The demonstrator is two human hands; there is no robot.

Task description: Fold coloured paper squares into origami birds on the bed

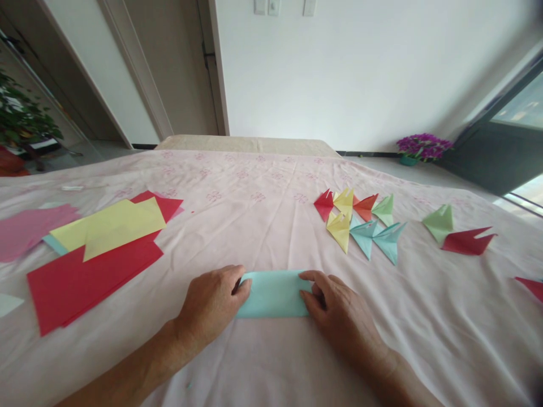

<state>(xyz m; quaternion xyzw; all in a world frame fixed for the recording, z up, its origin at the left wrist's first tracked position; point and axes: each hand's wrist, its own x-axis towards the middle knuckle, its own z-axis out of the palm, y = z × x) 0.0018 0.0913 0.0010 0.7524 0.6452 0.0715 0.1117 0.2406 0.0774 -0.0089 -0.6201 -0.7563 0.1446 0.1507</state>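
Note:
A light blue sheet of paper (pixel 276 295), folded into a wide rectangle, lies in front of me on the pink cloth. My left hand (pixel 217 295) grips its left end, with the thumb on top and the other fingers curled out of sight. At the opposite end my right hand (pixel 333 297) has thumb and forefinger on the paper's right edge. Beyond my right hand sit several small folded paper figures, among them a light blue one (pixel 387 238), a yellow one (pixel 339 229) and a red one (pixel 324 204).
Red sheets (pixel 97 282), yellow sheets (pixel 114 223) and pink sheets (pixel 34 229) overlap on the left. Farther right rest a green folded figure (pixel 440 222) and a dark red one (pixel 469 241). The pink tablecloth (pixel 237 198) is wrinkled. Purple flowers (pixel 424 146) stand by the wall.

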